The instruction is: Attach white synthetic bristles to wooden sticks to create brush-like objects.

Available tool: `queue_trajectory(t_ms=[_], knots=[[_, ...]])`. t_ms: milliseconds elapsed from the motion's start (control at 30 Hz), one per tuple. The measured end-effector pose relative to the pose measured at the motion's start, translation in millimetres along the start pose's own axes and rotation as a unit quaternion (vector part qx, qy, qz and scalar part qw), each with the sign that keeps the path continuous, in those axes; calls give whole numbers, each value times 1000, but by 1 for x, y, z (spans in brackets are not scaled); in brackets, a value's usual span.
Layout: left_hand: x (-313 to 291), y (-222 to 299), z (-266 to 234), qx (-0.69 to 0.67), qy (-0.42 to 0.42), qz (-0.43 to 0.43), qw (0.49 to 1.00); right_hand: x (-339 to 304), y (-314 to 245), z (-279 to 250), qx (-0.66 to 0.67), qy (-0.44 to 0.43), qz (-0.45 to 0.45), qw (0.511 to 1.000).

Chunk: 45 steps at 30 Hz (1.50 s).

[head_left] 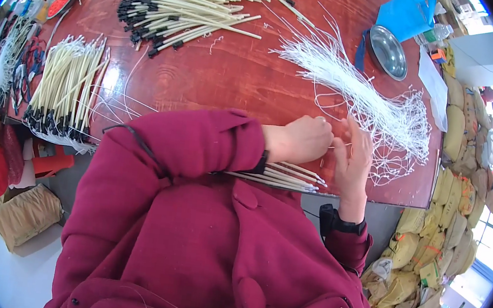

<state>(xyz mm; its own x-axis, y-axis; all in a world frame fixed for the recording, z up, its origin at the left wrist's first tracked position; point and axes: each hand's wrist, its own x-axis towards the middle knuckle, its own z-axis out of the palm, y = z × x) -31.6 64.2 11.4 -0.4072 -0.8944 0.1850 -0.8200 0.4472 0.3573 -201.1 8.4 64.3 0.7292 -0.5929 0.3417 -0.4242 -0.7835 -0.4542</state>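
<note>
Centre-right: left hand (304,140) curled, grip unclear; right hand (354,160) spread beside white cords (379,111)—strand-handling, seemingly, calling for steady fingers next!

Magenta coat (188,238) with round buttons (251,296)

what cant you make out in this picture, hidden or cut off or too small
All in the head view:
Whatever the left hand may pinch: its own fingers cover it.
Left ends of the pale sticks by the table edge: hidden by the left sleeve.
Far side of the black-ended pile: cut off by the upper edge.
</note>
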Motion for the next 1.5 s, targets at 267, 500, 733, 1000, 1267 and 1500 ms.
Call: queue_trajectory(t_ms=[267,500,733,1000,1267,1500], knots=[[-132,-57,-77,-103,21,-319,942,14,-6,12,1,-68,-61,996],[-178,-64,-79,-120,72,-326,935,32,-21,31,-23,-110,-121,986],[-185,-63,-78,-135,103,-287,943,54,-16,51,-87,-159,-120,976],[-186,-66,-82,-182,135,-312,923,38,-7,47,-114,-205,-134,963],[-185,-76,-77,-251,176,-371,876,17,-7,34,-123,-214,-87,965],[-184,-77,-68,-70,163,-397,901,14,-3,36,-107,-208,-81,969]])
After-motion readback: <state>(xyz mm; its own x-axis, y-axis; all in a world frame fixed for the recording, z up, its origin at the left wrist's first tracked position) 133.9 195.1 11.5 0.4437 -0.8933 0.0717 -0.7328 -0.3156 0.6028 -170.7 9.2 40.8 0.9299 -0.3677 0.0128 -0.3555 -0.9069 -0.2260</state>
